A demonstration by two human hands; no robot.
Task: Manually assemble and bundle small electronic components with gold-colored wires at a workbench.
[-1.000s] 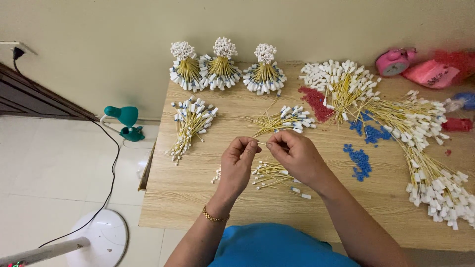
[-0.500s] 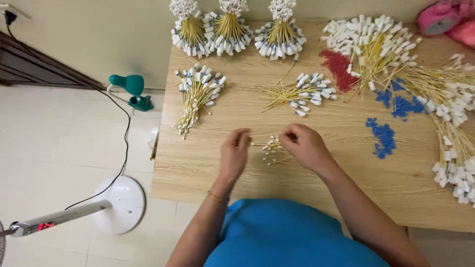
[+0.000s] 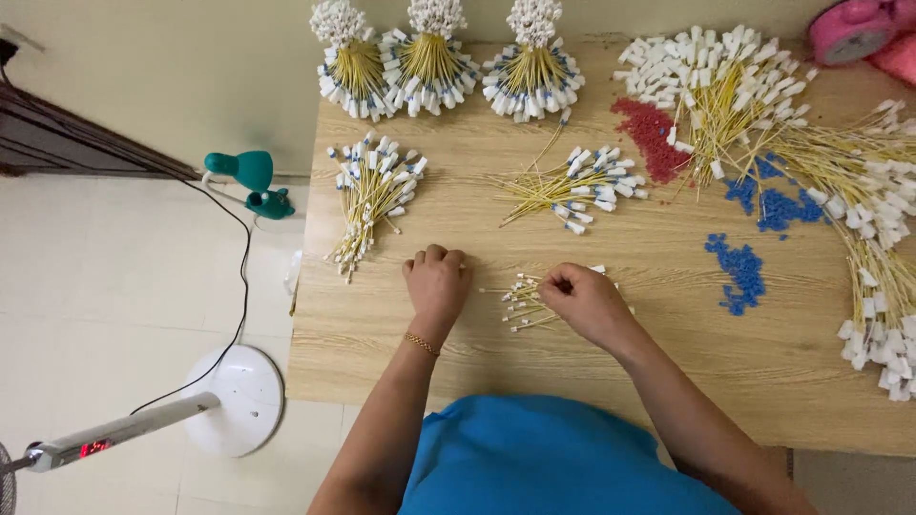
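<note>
Two bare hands rest on the wooden table at mid-frame. The left hand is curled into a loose fist, knuckles up, pressed on bare wood; whether it encloses anything cannot be told. The right hand is pinched closed over the small pile of yellow wires with white end plugs, lying just right of centre; its fingertips appear to grip one or a few strands, though the fingers cover the contact.

Risk, as judged: strands in that pile lie crossed, so a lift could drag neighbours along and scatter them toward the near table edge. The blue beads at right of frame lie loose and near the right forearm; a sweep of the arm could spread them.

Elsewhere: three standing bundles along the top edge, a loose sheaf upper left, another sheaf at upper centre, a red bead patch, and a large heap running off the right edge.

Obscured: the heap's full extent, the pink objects cut off at the upper right corner, and both palms.
</note>
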